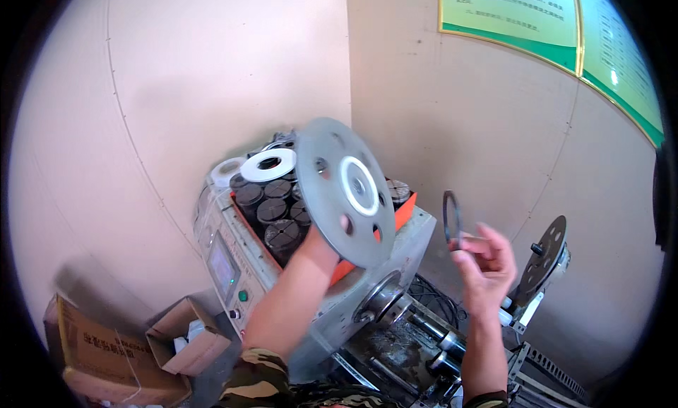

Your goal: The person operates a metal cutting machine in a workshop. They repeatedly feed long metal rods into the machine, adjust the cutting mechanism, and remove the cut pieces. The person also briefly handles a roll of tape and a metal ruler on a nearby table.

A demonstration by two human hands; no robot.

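A large grey disc (326,203) with round holes and a white ring (347,187) at its centre is held up and tilted over the machine. My left hand (323,247) grips it from behind at the lower left; most of the fingers are hidden, though a fingertip shows through one hole. Off to the right, my right hand (486,263) pinches a thin dark ring (446,209) upright between thumb and fingers, apart from the disc.
Below the disc stands a machine (409,256) with a control screen (223,265) and a metal shaft (431,329). Dark cylinders (272,211) fill an orange tray (404,214) on top, beside a white flanged ring (254,169). Another holed disc (542,258) stands right; cardboard boxes (106,348) lie left.
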